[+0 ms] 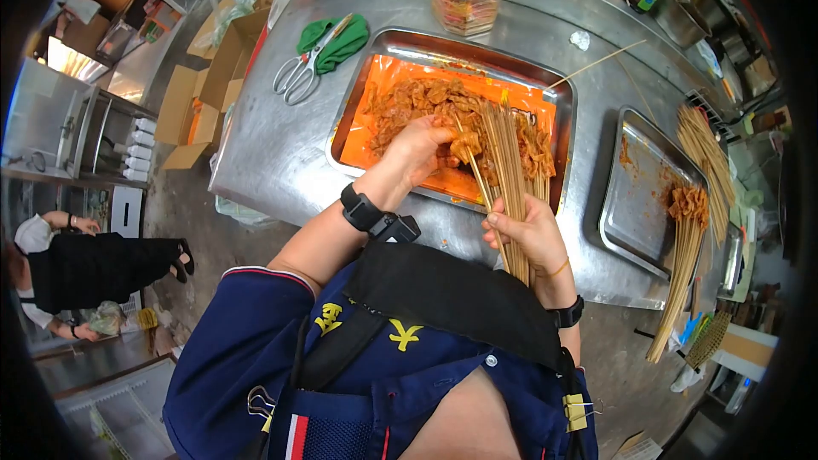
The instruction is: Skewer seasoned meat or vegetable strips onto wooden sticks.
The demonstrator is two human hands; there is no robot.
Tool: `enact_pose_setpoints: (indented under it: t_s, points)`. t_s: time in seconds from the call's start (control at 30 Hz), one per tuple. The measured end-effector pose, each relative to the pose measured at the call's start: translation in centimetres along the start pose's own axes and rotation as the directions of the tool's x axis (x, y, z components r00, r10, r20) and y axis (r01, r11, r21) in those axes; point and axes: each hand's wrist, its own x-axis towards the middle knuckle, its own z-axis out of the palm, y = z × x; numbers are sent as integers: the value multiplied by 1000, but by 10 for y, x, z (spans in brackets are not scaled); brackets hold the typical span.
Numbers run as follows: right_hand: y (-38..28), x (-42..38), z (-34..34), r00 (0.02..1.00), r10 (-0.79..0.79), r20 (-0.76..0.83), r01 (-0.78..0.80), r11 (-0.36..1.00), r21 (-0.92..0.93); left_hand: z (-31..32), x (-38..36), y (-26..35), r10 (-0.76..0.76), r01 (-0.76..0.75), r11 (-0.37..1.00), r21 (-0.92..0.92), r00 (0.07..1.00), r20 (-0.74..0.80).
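My right hand (530, 234) is wrapped round a thick bundle of bamboo skewers (509, 170) that points up over the tray. My left hand (420, 149) pinches a piece of marinated meat (465, 146) against the upper part of one skewer, which runs down to the right hand. Beneath both hands lies a metal tray (341, 132) lined with an orange sheet (383, 73). A heap of red-brown marinated meat (417, 100) covers the sheet. Several loaded skewers (537, 153) rest at the tray's right side, partly hidden by the bundle.
A second tray (626, 183) holds finished meat skewers (684, 230), with more bare sticks (709, 153) beside it. Scissors (302, 72) and a green cloth (345, 44) lie left. A clear container (466, 4) stands behind. A person (94, 277) in a black apron is at far left.
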Motion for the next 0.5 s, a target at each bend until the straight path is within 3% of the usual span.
enact_pose_setpoints:
  t_s: [0.13,0.23,0.43,0.5]
  points:
    - [1,1,-1,1000,-10,-12,10,1000,-3,-6,12,-11,158,-156,985,76,987,-18]
    - [-2,-1,0,1000,-5,8,6,1000,-11,8,-4,7,191,-190,979,-71,981,8]
    - [4,1,-3,1000,-8,-11,8,1000,-3,13,-8,4,297,-297,954,-26,954,-32]
    - [2,1,-2,1000,3,-5,-3,1000,-12,21,-8,0,421,-420,907,34,905,-61]
